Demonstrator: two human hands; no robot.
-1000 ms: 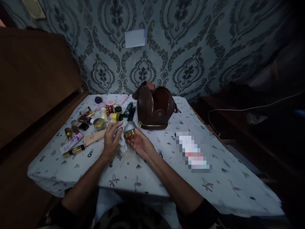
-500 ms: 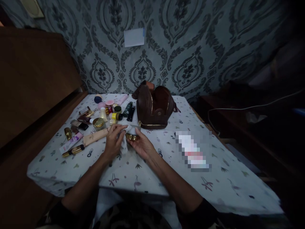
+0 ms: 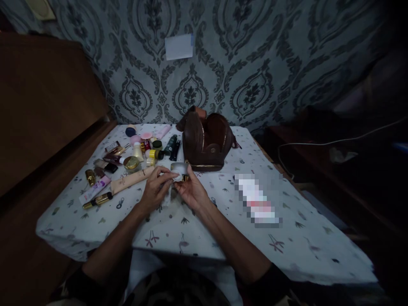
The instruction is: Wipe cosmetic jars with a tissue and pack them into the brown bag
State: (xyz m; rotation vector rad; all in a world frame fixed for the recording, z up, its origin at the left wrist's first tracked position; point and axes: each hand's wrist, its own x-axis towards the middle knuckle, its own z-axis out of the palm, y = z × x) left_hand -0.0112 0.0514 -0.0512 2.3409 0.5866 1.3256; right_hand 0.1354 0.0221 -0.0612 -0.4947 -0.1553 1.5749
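My right hand (image 3: 196, 192) is closed round a small frosted cosmetic jar (image 3: 179, 168) with a gold lid. The jar is turned over, its lid facing down. Pinched in the fingers of my left hand (image 3: 153, 190) is a white tissue (image 3: 168, 197), which presses against the jar near the lid and hangs below the fingers. To the left of that hand lies a beige tube (image 3: 132, 180). Behind the jar stands a brown leather bag (image 3: 194, 144), unzipped with its mouth gaping.
Several cosmetics cover the table's left side, among them a gold-lidded jar (image 3: 131, 162), a yellow-capped bottle (image 3: 154, 154) and a black-and-gold tube (image 3: 97, 200). A blurred-out flat object (image 3: 258, 202) lies on the right. A wooden cabinet (image 3: 47, 106) borders the left side.
The tissue and my left fingers have shifted a little right across the jar to its gold lid. The jar has turned slightly in my right hand and risen a little.
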